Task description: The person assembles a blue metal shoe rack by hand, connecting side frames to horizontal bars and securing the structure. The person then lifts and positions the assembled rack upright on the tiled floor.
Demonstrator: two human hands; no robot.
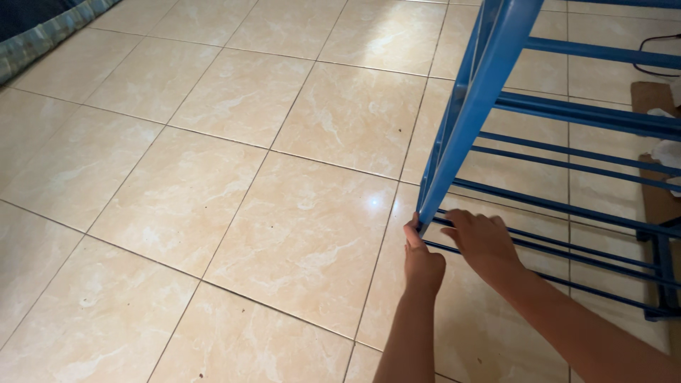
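Observation:
A blue metal rack [489, 85] with thin horizontal bars stands on the beige tiled floor [248, 177] at the right. My left hand [422, 259] grips the bottom end of its near slanted leg, thumb up against the metal. My right hand [482, 237] lies just right of it, fingers curled over the lowest blue bars near the same corner. Both forearms reach in from the bottom edge.
A patterned fabric edge [42, 35] lies at the top left. A brown board [656, 142] with white cloth on it sits behind the rack at the right, and a black cable [649, 53] loops near the top right corner.

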